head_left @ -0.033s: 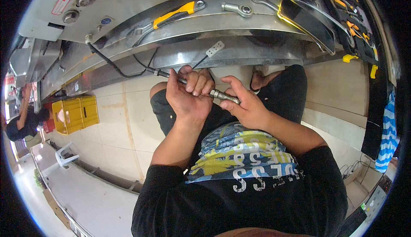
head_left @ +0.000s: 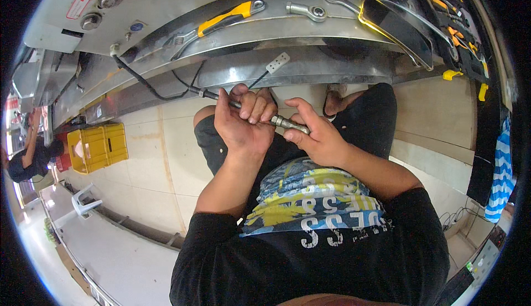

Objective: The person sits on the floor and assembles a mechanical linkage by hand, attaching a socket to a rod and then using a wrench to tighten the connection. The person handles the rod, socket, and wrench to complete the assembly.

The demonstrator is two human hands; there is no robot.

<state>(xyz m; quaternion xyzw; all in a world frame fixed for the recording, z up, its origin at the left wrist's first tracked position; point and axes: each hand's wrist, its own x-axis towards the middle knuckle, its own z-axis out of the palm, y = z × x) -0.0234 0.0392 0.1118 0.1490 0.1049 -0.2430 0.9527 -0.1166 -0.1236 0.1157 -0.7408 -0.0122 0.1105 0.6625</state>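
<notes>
Rod (head_left: 233, 103), slim and dark, slants above black shorts (head_left: 365, 123), left hand (head_left: 247, 124) curled around it and right hand (head_left: 322, 137) pinching its metal end fitting (head_left: 291, 124) (likely stiff, fairly heavy, perhaps slippery, the surest hold probably at that fitting).

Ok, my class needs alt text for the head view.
A person's left hand grips a slim dark rod, right hand a silver metal fitting in line with it; beyond, a yellow-handled steel wrench lies on a grey metal ledge.
</notes>
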